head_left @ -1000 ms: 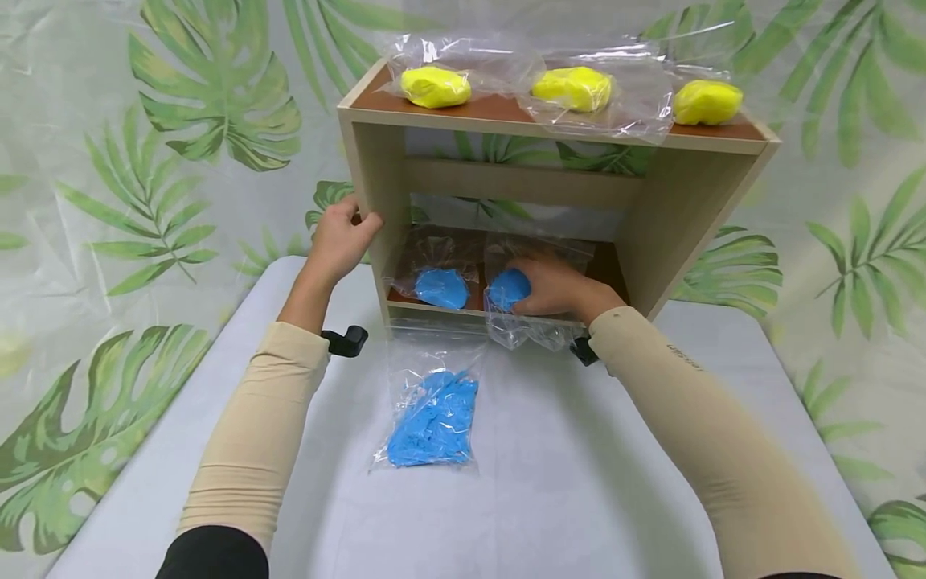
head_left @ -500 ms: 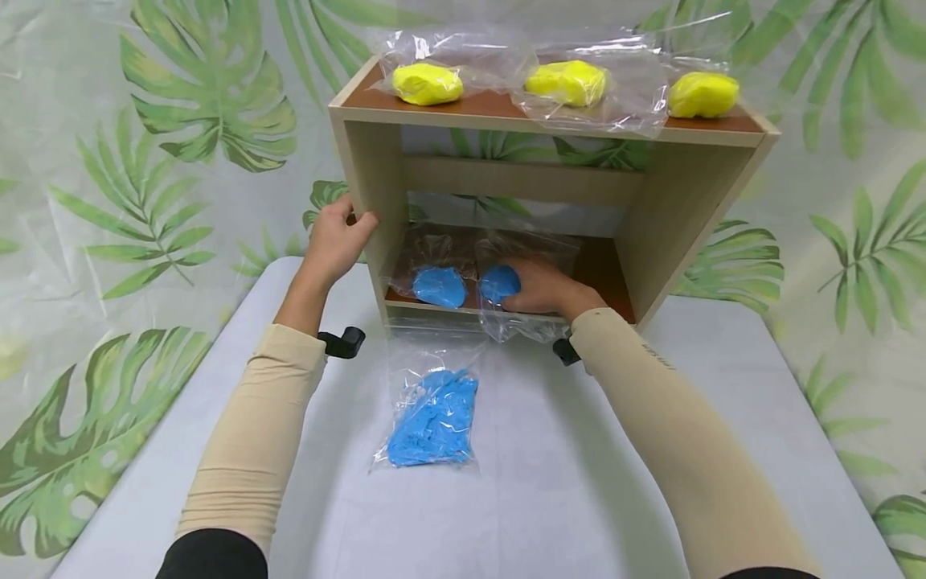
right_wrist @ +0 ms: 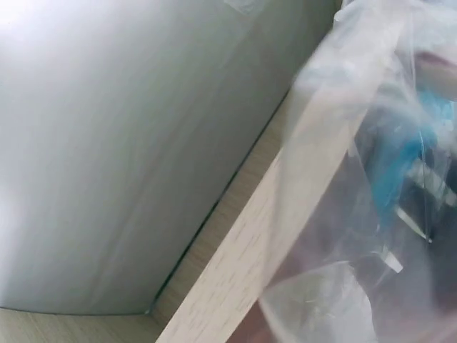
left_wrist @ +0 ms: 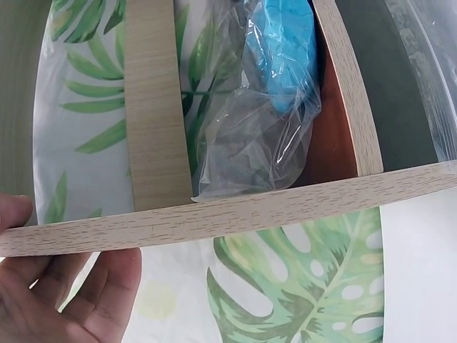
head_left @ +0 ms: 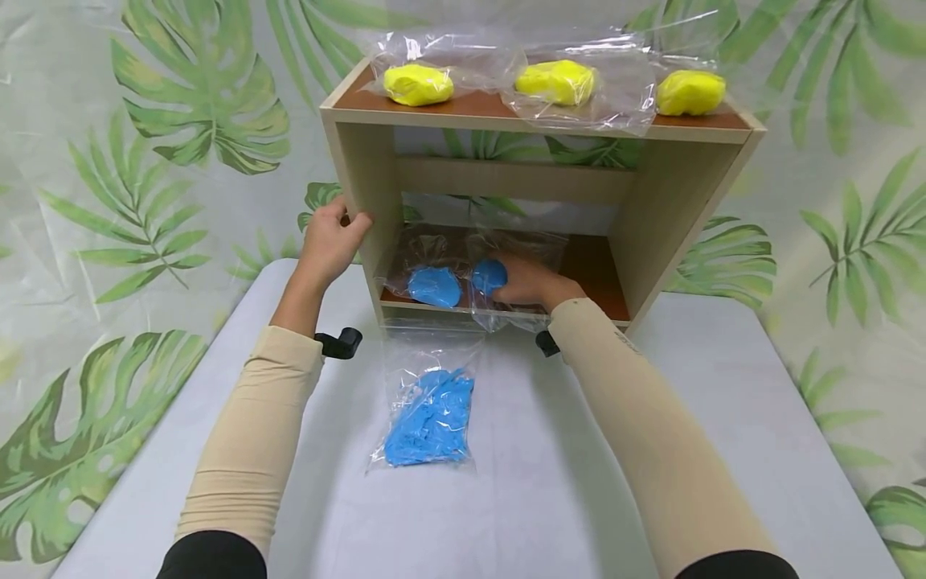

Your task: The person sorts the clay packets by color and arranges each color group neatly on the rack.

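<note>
My left hand (head_left: 333, 245) grips the left side panel of a small wooden shelf unit (head_left: 367, 169); in the left wrist view, the thumb lies on one side of the panel edge and the fingers on the other. On the lower board, my right hand (head_left: 528, 280) holds a clear plastic bag of blue clay (head_left: 489, 276), its fingers partly hidden behind the lump and film. Just left of it lies another bagged lump of blue clay (head_left: 434, 286). The right wrist view shows blurred film and some blue (right_wrist: 400, 164) beside the shelf's front edge.
Three bagged yellow clay lumps (head_left: 555, 82) sit in a row along the top board. A flat zip bag of blue clay (head_left: 430, 418) lies on the white table (head_left: 550, 482) before the shelf. A leaf-patterned curtain (head_left: 159, 64) hangs behind.
The right hand has slid left along the lower board with its bag of blue clay, closer to the other blue lump. The left hand keeps its grip on the panel. The view has shifted slightly.
</note>
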Demonstrator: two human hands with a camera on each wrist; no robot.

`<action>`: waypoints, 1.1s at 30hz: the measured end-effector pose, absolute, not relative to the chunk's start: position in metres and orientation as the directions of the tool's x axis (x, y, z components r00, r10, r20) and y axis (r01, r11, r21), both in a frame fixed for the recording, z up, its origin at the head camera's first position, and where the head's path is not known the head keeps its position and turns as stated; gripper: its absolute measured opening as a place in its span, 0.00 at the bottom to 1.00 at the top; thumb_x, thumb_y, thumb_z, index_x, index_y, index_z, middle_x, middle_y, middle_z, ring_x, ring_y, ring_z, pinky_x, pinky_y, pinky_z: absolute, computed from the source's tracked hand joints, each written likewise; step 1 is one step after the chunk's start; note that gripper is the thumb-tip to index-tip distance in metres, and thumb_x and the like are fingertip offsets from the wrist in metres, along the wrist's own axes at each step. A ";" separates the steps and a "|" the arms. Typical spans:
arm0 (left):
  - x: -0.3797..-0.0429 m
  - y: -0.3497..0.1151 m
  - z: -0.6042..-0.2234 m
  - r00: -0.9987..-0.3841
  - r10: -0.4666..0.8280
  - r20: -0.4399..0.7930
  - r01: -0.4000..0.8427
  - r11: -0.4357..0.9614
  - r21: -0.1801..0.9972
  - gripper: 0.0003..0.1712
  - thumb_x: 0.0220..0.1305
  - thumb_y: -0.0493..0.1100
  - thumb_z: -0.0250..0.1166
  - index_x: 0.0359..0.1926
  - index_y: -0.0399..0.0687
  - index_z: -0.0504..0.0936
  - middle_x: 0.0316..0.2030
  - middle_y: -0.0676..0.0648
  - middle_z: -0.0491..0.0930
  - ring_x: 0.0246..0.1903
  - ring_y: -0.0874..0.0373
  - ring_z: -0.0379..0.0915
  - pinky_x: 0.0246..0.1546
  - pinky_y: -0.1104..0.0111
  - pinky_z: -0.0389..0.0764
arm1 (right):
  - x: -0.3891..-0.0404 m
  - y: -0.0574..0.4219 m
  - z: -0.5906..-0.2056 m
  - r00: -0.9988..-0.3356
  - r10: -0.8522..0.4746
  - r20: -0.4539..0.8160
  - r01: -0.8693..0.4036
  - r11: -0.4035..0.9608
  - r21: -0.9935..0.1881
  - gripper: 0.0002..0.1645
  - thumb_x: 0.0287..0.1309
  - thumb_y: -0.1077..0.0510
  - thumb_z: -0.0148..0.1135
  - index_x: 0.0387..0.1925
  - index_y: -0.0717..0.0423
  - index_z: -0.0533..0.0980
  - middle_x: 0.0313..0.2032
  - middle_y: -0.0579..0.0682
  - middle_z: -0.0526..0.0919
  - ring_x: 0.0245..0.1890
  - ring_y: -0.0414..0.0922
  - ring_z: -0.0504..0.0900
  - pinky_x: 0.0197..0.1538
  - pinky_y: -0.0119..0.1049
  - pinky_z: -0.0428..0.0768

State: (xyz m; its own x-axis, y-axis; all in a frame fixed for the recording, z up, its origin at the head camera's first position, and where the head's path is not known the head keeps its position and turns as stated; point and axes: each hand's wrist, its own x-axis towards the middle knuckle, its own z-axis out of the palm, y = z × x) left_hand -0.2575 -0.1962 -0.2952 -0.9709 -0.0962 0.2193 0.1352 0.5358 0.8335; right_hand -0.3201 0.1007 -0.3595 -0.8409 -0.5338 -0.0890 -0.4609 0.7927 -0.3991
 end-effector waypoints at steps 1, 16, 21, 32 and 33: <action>-0.258 -0.197 -0.296 -0.970 -0.096 0.225 0.139 0.540 0.830 0.30 0.69 0.50 0.52 0.68 0.43 0.71 0.64 0.37 0.74 0.63 0.42 0.73 0.63 0.49 0.75 | -0.321 0.100 -0.359 -0.844 -0.528 -0.099 -0.452 0.797 -0.401 0.46 0.54 0.53 0.63 0.73 0.58 0.60 0.72 0.59 0.65 0.70 0.59 0.67 0.71 0.57 0.66; -0.260 -0.198 -0.297 -0.970 -0.088 0.228 0.146 0.539 0.829 0.30 0.68 0.50 0.52 0.67 0.44 0.71 0.64 0.38 0.75 0.63 0.43 0.73 0.63 0.49 0.75 | -0.318 0.103 -0.349 -0.851 -0.511 -0.126 -0.388 0.771 -0.504 0.43 0.62 0.51 0.56 0.76 0.54 0.55 0.78 0.57 0.50 0.77 0.60 0.51 0.74 0.60 0.58; -0.259 -0.199 -0.298 -0.970 -0.090 0.225 0.145 0.528 0.836 0.29 0.68 0.49 0.52 0.67 0.44 0.72 0.64 0.37 0.75 0.63 0.43 0.73 0.63 0.49 0.75 | -0.305 0.102 -0.337 -0.841 -0.542 -0.005 -0.461 0.720 -0.519 0.39 0.63 0.52 0.56 0.74 0.55 0.60 0.76 0.57 0.57 0.76 0.59 0.57 0.73 0.60 0.61; -0.259 -0.198 -0.298 -0.967 -0.081 0.240 0.161 0.536 0.829 0.29 0.68 0.50 0.52 0.67 0.44 0.72 0.64 0.37 0.75 0.63 0.42 0.73 0.62 0.49 0.75 | -0.222 0.081 -0.339 -0.531 -0.794 0.294 -0.847 0.493 -0.198 0.17 0.60 0.60 0.63 0.51 0.57 0.81 0.51 0.53 0.83 0.55 0.51 0.77 0.61 0.47 0.77; -0.259 -0.198 -0.298 -0.967 -0.082 0.242 0.162 0.535 0.829 0.29 0.68 0.49 0.52 0.67 0.44 0.72 0.63 0.37 0.75 0.62 0.42 0.73 0.62 0.49 0.75 | -0.214 0.080 -0.343 -0.522 -0.809 0.269 -0.852 0.486 -0.193 0.17 0.61 0.59 0.64 0.52 0.56 0.81 0.51 0.52 0.83 0.55 0.50 0.78 0.60 0.46 0.78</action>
State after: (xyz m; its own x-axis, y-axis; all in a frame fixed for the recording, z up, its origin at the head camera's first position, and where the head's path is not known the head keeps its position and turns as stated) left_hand -0.2592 -0.1979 -0.2982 -0.9667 -0.0820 0.2422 0.1623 0.5354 0.8289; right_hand -0.2145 0.0797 -0.3426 -0.5221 -0.8094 0.2688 -0.8525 0.4857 -0.1932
